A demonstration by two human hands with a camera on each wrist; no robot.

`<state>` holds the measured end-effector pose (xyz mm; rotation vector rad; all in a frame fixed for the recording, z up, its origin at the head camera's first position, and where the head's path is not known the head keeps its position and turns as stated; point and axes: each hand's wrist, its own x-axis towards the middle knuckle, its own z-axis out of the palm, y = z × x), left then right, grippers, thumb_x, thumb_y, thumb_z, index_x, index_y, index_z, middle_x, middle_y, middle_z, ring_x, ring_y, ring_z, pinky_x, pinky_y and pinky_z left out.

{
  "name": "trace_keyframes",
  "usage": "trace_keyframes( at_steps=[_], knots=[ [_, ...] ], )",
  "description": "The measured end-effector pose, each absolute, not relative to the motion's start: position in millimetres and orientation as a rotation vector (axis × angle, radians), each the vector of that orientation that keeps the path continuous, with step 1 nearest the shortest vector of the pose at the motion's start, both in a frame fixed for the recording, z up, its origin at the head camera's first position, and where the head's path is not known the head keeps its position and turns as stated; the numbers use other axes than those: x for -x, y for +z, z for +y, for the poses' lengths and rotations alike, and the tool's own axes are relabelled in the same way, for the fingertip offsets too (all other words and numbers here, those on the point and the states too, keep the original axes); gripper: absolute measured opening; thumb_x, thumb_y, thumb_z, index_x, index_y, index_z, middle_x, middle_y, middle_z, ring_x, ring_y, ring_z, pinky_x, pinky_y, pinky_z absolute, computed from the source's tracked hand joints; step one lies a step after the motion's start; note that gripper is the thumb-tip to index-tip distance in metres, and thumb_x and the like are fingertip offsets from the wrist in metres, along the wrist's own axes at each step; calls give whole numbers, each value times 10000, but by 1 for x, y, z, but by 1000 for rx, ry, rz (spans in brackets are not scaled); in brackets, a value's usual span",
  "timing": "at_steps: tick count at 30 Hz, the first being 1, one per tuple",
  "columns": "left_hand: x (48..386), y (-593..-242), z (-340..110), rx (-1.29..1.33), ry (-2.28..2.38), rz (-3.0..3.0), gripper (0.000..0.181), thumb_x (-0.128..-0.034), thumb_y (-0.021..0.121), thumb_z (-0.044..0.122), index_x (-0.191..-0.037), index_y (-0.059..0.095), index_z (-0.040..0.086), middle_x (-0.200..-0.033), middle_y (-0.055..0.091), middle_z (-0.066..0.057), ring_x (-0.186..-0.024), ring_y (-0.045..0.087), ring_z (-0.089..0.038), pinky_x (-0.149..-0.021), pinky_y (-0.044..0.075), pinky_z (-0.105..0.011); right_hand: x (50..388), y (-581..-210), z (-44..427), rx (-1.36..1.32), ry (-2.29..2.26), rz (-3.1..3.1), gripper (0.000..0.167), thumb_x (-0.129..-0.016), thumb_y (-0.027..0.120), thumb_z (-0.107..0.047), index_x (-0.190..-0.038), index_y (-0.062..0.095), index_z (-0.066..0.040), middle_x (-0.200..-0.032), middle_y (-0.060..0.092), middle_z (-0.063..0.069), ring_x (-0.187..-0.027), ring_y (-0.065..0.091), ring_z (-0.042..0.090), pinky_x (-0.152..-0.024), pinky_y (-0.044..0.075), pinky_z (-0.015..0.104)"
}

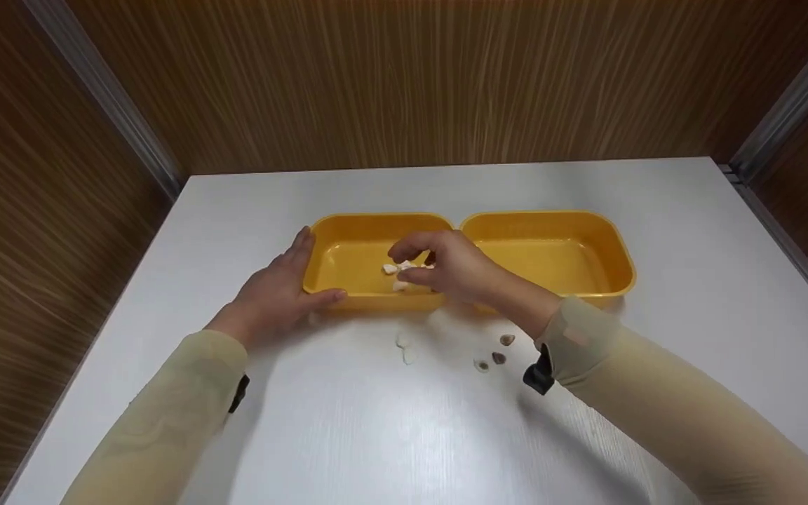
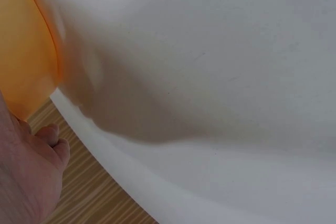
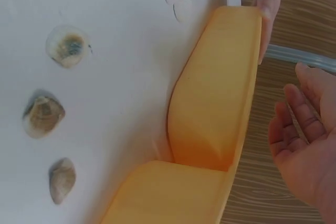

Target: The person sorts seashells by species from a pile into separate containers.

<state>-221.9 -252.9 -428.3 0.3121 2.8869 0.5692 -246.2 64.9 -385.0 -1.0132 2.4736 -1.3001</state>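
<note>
Several white shells (image 1: 389,268) lie inside the left yellow tray (image 1: 376,303). Over them is my right hand (image 1: 456,266), thumb and index finger curved and apart, with nothing visible between them. The right wrist view shows that hand (image 3: 310,145) with its fingers loosely bent. My left hand (image 1: 274,294) rests against the left end of this tray, fingers extended along the side and thumb on the front rim. In the left wrist view, part of the left hand (image 2: 34,174) shows beside the tray (image 2: 26,40). Some shells under the right hand are hidden.
A second yellow tray (image 1: 551,254) stands against the first, on its right. On the white table (image 1: 348,435) in front are three darker shells (image 1: 499,358), also in the right wrist view (image 3: 44,115), and two pale shells (image 1: 409,356). Wood-patterned panels (image 1: 404,84) surround the table.
</note>
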Motion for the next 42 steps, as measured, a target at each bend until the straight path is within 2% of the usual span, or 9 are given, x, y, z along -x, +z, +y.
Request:
trace_keyframes(
  at_steps=[6, 12, 18, 25, 30, 37, 42],
  knots=[
    [225, -430, -255, -301, 543, 2887, 1237, -907, 569, 834, -1709, -80, 152, -1783, -65, -11, -1591, 230, -393, -1255, 258, -576, 234, -383, 71, 1086, -1350, 2442, 208, -936, 822, -87, -1142, 795, -78, -1139, 769, 6, -1061, 689, 266, -888, 534, 431],
    [226, -429, -256, -280, 547, 2883, 1246, -896, 575, 841, -1711, -75, 158, -1784, -63, -10, -1599, 215, -378, -1262, 243, -567, 222, -384, 78, 1174, -1326, 2415, 243, -938, 814, -74, -1179, 787, -61, -1141, 764, 16, -1050, 688, 234, -900, 549, 537],
    [224, -429, -256, -267, 544, 2886, 1304, -831, 497, 946, -1712, -81, 176, -1785, -64, 0, -1602, 210, -370, -1264, 239, -566, 209, -389, 81, 1185, -1287, 2386, 257, -938, 822, -92, -1193, 787, -84, -1145, 772, -10, -1063, 687, 179, -908, 558, 503],
    [224, -429, -259, -319, 555, 2896, 1236, -899, 524, 870, -1711, -65, 147, -1782, -72, 5, -1608, 193, -348, -1264, 239, -564, 198, -403, 82, 1202, -1253, 2334, 262, -940, 816, -81, -1200, 785, -76, -1145, 781, 20, -1075, 718, 311, -909, 578, 534],
    [225, -429, -259, -307, 560, 2900, 1249, -886, 536, 877, -1713, -65, 158, -1784, -53, 2, -1598, 219, -363, -1261, 251, -565, 194, -415, 84, 1203, -1227, 2320, 263, -936, 825, -86, -1194, 785, -56, -1150, 778, 74, -1051, 715, 294, -901, 595, 495],
    [227, -430, -258, -301, 536, 2895, 1271, -867, 511, 910, -1710, -75, 161, -1781, -74, 11, -1600, 212, -369, -1265, 242, -559, 191, -432, 85, 1138, -1225, 2278, 235, -953, 820, -152, -1164, 791, -52, -1127, 777, 69, -1011, 698, 214, -876, 584, 344],
    [227, -430, -256, -315, 542, 2900, 1257, -890, 533, 875, -1709, -72, 138, -1782, -66, -12, -1603, 201, -367, -1267, 241, -553, 191, -441, 88, 1130, -1221, 2263, 244, -929, 825, -86, -1168, 790, -51, -1122, 777, 55, -1003, 702, 198, -871, 581, 321]
  ],
)
